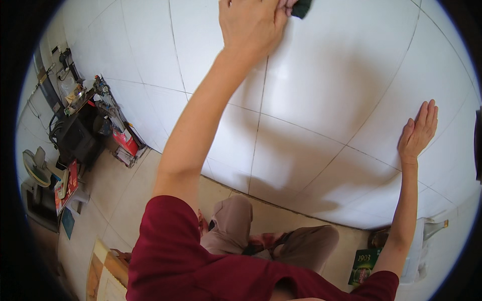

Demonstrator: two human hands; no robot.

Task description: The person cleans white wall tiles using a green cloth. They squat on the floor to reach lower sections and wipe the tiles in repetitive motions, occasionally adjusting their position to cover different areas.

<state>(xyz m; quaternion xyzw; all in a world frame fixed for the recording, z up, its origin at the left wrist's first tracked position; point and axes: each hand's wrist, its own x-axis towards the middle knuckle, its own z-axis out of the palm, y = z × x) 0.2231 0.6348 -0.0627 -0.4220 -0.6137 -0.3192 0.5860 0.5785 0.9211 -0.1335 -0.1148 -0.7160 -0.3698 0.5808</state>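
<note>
Against the white tiled wall [301,94], my left hand [250,26] reaches up to the top edge of the view, which cuts off part of its fingers. A dark green piece [301,8], like a scouring pad or cloth, shows at its fingertips, with something pinkish beside it. How the fingers wrap this piece is mostly hidden. Lower on the right, my right hand [418,129] lies flat on the tiles, palm to the wall, holding nothing. Both arms are stretched out, and their shadows fall across the wall. My bent knees [233,218] are below, close to the wall's foot.
At left stand a black cabinet [77,137] with clutter, a red box [126,141] and a round fan [37,165]. A wood-toned framed panel [107,272] is behind me. At lower right are a green box [364,265] with writing, a pale plastic container [411,259] and a glass bottle [433,228].
</note>
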